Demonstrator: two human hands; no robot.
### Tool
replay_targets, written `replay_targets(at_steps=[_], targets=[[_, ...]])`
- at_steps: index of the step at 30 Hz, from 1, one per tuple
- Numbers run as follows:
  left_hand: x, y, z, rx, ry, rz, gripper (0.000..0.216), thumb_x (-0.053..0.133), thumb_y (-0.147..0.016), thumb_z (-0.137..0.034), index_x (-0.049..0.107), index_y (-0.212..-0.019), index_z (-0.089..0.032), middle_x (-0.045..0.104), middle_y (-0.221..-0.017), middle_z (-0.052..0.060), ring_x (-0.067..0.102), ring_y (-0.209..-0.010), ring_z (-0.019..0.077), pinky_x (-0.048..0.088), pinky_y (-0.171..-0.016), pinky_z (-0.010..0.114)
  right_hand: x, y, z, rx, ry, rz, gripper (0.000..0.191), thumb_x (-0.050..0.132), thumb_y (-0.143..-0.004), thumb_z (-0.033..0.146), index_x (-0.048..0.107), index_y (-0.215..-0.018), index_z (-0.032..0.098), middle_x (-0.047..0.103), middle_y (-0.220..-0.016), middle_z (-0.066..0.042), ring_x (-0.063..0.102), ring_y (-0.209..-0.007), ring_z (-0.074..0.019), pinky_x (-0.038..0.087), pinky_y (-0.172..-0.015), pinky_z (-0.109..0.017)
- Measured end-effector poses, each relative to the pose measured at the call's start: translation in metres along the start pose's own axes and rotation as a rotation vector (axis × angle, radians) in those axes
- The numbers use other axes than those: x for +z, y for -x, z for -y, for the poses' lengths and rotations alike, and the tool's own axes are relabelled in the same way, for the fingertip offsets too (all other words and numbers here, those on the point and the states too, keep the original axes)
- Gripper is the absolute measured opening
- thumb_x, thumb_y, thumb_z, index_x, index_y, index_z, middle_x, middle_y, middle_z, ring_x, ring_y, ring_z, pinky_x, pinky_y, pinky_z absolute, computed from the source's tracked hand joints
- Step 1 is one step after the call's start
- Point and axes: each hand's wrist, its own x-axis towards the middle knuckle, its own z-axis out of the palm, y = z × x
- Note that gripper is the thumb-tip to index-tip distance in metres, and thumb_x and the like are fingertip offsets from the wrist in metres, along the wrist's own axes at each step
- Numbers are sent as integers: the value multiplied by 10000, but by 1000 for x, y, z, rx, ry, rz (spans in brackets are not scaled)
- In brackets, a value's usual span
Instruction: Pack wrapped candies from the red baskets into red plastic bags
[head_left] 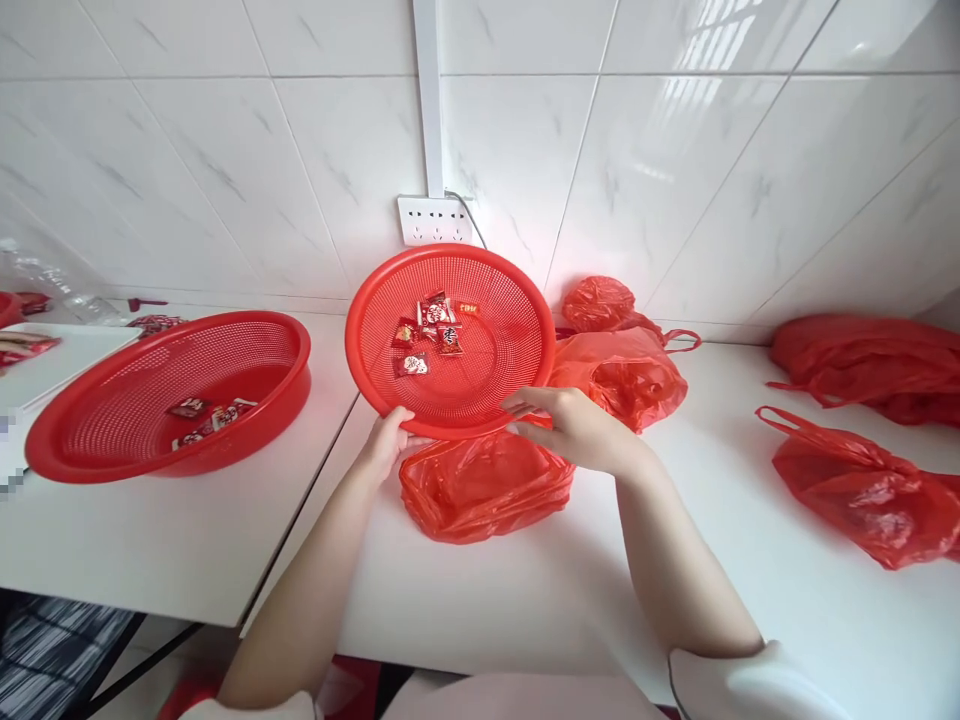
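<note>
A round red mesh basket (510, 300) stands tilted toward me on the white table, with several small red candy packets (431, 330) stuck to its inside. My left hand (386, 440) grips its lower rim. My right hand (574, 425) rests against the rim's lower right, fingers stretched toward the left. Just below the basket lies a red plastic bag (480, 490).
A second red mesh basket (112, 400) with a few packets lies flat on the left table. More red plastic bags (622, 370) sit behind the right hand, and others (862, 490) lie at the right. A wall socket (435, 220) is on the tiled wall.
</note>
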Motion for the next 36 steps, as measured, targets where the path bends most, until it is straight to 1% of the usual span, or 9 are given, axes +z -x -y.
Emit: replay_targets(at_steps=[4, 10, 15, 21, 23, 27, 29, 33, 36], targets=[[6, 9, 9, -74, 39, -31, 297, 551, -681, -322, 630, -872, -109, 725, -761, 114, 708, -695, 282, 563, -592, 363, 4, -6, -15, 50, -32, -79, 233, 574, -909, 350, 627, -1102, 230, 685, -1103, -42, 677, -945, -178, 557, -862, -335], [11, 9, 23, 14, 12, -70, 320, 631, -650, -329, 622, -896, -124, 711, -760, 73, 705, -711, 284, 550, -620, 372, 19, -15, -38, 92, 40, -191, 263, 564, -911, 332, 606, -1145, 218, 666, -1130, -72, 654, -993, -204, 540, -879, -359], [15, 13, 36, 74, -15, -52, 296, 667, -682, -327, 622, -906, -138, 698, -806, 52, 698, -782, 268, 544, -689, 369, 37, -24, -45, 85, 137, -143, 259, 568, -908, 301, 597, -1136, 183, 650, -1070, -97, 645, -971, -208, 515, -872, -345], [27, 22, 46, 19, -41, 31, 317, 676, -704, -346, 635, -950, -151, 698, -855, 54, 689, -809, 266, 531, -682, 355, 61, -33, -43, 88, 374, -116, 487, 652, -847, 358, 522, -1285, 189, 608, -1174, -128, 610, -1059, -259, 512, -820, -343], [30, 23, 47, 12, -20, 68, 310, 668, -711, -336, 631, -962, -158, 703, -902, 60, 687, -831, 267, 526, -674, 346, 66, -36, -45, 106, 382, -114, 471, 631, -863, 341, 521, -1301, 204, 629, -1179, -118, 623, -1047, -252, 509, -802, -325], [25, 16, 48, 51, -19, 80, 282, 646, -723, -320, 637, -960, -169, 702, -946, 60, 669, -914, 270, 527, -725, 353, 63, -38, -54, 190, 188, -219, 294, 558, -918, 341, 647, -1165, 211, 715, -1034, -64, 674, -901, -201, 495, -806, -289], [19, 11, 47, 88, -44, 35, 296, 640, -721, -322, 639, -982, -183, 695, -978, 53, 659, -945, 266, 525, -731, 346, 56, -37, -60, 194, -17, -237, 313, 582, -898, 413, 700, -1082, 190, 736, -937, -37, 680, -845, -194, 501, -788, -280], [9, 2, 42, 133, -39, -41, 373, 642, -704, -305, 625, -1065, -210, 677, -1044, 44, 645, -980, 252, 527, -729, 324, 43, -34, -69, 185, -432, -126, 411, 677, -795, 505, 739, -965, 137, 733, -844, -38, 675, -758, -191, 522, -700, -277], [6, -2, 36, 172, -1, -67, 416, 649, -683, -281, 611, -1091, -209, 674, -1051, 43, 641, -995, 253, 529, -739, 319, 37, -32, -70, 248, -625, -60, 445, 742, -732, 500, 725, -979, 130, 717, -746, -42, 668, -656, -171, 528, -626, -274]])
